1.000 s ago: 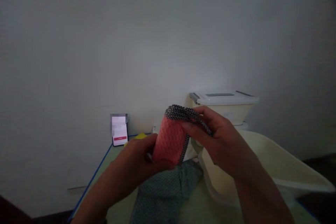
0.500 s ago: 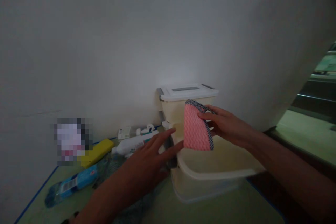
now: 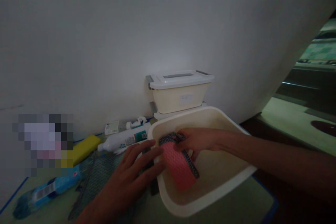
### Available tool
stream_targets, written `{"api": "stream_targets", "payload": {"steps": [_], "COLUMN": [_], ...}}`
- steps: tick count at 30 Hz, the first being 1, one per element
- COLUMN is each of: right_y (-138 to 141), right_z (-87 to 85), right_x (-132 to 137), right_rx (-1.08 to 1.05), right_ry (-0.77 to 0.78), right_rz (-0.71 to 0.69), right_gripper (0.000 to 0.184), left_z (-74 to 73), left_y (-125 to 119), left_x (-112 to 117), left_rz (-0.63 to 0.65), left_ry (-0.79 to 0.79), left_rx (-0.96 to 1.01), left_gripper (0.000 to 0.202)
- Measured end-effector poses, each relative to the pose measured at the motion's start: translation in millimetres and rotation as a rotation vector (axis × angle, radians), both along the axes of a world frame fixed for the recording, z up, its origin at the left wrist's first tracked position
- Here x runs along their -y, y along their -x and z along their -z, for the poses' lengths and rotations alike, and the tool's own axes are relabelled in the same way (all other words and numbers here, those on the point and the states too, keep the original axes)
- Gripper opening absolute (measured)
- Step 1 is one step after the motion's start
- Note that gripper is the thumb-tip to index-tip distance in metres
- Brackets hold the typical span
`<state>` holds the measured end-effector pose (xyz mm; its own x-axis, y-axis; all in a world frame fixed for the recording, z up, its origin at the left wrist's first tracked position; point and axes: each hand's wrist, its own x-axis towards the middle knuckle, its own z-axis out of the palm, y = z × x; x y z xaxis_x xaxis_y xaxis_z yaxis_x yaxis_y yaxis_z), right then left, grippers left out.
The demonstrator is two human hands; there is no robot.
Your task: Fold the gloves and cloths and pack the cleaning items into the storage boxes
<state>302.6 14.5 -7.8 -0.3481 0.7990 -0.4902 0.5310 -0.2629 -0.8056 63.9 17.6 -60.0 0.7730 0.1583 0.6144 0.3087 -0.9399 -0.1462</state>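
A pink cleaning cloth (image 3: pixel 180 166) with a black-and-white checked edge is inside an open cream plastic bin (image 3: pixel 207 199). My right hand (image 3: pixel 196 140) reaches over the bin's right rim and is closed on the cloth's upper checked edge. The cloth hangs toward the left part of the bin's floor; whether it touches the floor I cannot tell. My left hand (image 3: pixel 140 164) is open, fingers stretched out, with the fingertips at the bin's left rim and close to the cloth.
Behind stands a lidded cream box (image 3: pixel 181 94) against the wall. To the left lie a white bottle (image 3: pixel 123 139), a clear spray bottle (image 3: pixel 112 127), a yellow block (image 3: pixel 85 148), a blue bottle (image 3: pixel 49 190) and a dark mesh cloth (image 3: pixel 98 178). The tabletop has blue-taped edges.
My right hand has lowered the pink cloth from above the bin down into it. The bin now appears tilted toward me, and the camera view has shifted slightly right.
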Motion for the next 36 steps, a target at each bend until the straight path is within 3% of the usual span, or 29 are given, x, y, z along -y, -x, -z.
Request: {"api": "stream_targets", "payload": {"steps": [5, 8, 14, 18, 21, 26, 30, 33, 36], "right_y": [15.2, 12.8, 10.2, 21.0, 30.8, 35.1, 29.0, 28.0, 32.3], "right_z": [24.5, 28.0, 0.3, -15.2, -12.4, -7.6, -20.1, -29.9, -35.1], "right_x": [-8.5, -9.4, 5.0, 21.8, 29.4, 29.1, 29.2, 33.2, 36.8], "right_rx": [0.218, 0.38, 0.845, 1.029, 1.086, 1.151, 1.168, 1.166, 1.077], "right_ry": [-0.05, -0.125, -0.506, -0.62, -0.644, -0.673, -0.7, -0.747, -0.802], "right_rz": [-0.114, -0.145, -0.138, -0.148, -0.156, -0.07, -0.073, -0.039, 0.028], "right_gripper": [0.028, 0.025, 0.042, 0.029, 0.021, 0.026, 0.027, 0.027, 0.026], "left_z": [0.2, -3.6, -8.1, -5.9, -3.5, 10.9, 28.7, 32.7, 31.2], "left_y": [-2.2, -4.2, -7.8, -7.6, -6.5, -9.8, -14.4, -6.6, 15.6], "left_x": [0.6, 2.2, 6.5, 6.6, 6.4, 5.6, 7.4, 10.9, 12.8], "left_rz": [0.032, 0.039, 0.005, 0.001, -0.012, -0.017, -0.134, -0.261, -0.375], "left_ry": [-0.021, -0.071, -0.054, -0.013, 0.047, 0.117, 0.163, 0.303, 0.389], "left_rx": [0.04, 0.074, 0.108, 0.104, 0.075, 0.061, 0.161, 0.192, 0.096], "left_gripper": [0.022, 0.02, 0.021, 0.023, 0.029, 0.043, 0.061, 0.071, 0.062]}}
